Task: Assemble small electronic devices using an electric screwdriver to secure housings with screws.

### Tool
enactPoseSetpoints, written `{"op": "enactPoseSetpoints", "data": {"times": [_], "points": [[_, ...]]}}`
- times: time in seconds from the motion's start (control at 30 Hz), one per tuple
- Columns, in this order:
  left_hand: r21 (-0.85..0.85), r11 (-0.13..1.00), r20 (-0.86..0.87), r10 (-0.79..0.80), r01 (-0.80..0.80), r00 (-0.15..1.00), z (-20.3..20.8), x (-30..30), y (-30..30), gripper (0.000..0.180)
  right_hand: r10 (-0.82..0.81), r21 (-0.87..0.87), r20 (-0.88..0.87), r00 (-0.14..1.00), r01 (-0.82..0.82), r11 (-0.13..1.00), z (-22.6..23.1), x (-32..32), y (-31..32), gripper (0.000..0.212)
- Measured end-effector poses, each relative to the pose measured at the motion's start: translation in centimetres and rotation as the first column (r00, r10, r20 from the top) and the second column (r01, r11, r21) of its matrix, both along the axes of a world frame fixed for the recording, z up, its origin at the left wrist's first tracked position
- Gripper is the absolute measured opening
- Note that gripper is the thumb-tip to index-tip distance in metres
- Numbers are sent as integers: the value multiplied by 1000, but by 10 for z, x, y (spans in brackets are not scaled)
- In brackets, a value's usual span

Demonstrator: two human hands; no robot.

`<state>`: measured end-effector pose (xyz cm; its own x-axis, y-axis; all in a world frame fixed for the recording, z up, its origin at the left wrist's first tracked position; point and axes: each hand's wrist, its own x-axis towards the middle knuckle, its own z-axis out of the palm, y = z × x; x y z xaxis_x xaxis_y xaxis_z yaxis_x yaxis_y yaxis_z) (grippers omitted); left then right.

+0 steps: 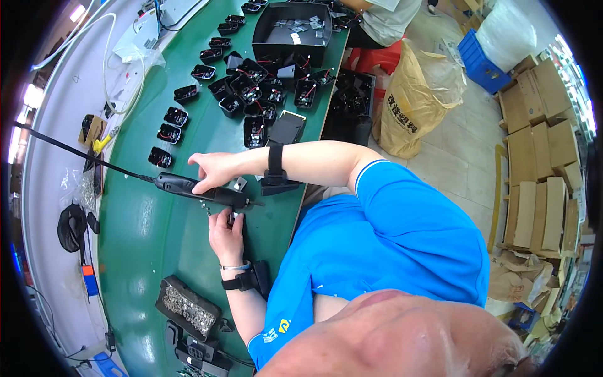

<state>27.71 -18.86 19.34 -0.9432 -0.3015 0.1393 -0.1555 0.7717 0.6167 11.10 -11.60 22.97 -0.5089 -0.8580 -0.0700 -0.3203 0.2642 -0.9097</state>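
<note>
A black electric screwdriver with a cord lies across the green table in front of me, its bit pointing toward my body. My right hand is over its far side, fingers apart, the thumb touching the screwdriver's body. Just below the tool's front end, my left hand pinches a small part with a shiny face; its exact kind is too small to make out. Several tiny screws lie by the left fingertips. A small silvery piece sits beside the screwdriver, near my right wrist.
Black open housings with wires crowd the upper table; others form a row. A large black bin stands behind them. Lower left are a tray of small metal parts and a black device. A co-worker sits at the top.
</note>
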Motion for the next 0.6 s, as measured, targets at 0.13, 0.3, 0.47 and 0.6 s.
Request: {"op": "enactPoseSetpoints", "data": {"times": [0.13,0.3,0.47,0.6], "points": [[-42,999,-4,14,-14,1000,-8,-2,-2,24,-2,2,-120,993,3,1000,-12,0,-24,75],[-59,998,-37,-19,17,999,-9,-14,-5,22,180,93,97,979,-189,978,-25,-12,-46,30],[-68,998,-56,7,-10,998,-12,-10,-8,24,70,-132,359,931,-24,991,4,9,-27,21],[-6,999,-69,36,-36,997,-23,2,-12,22,17,-366,443,896,164,916,43,33,3,51]]}}
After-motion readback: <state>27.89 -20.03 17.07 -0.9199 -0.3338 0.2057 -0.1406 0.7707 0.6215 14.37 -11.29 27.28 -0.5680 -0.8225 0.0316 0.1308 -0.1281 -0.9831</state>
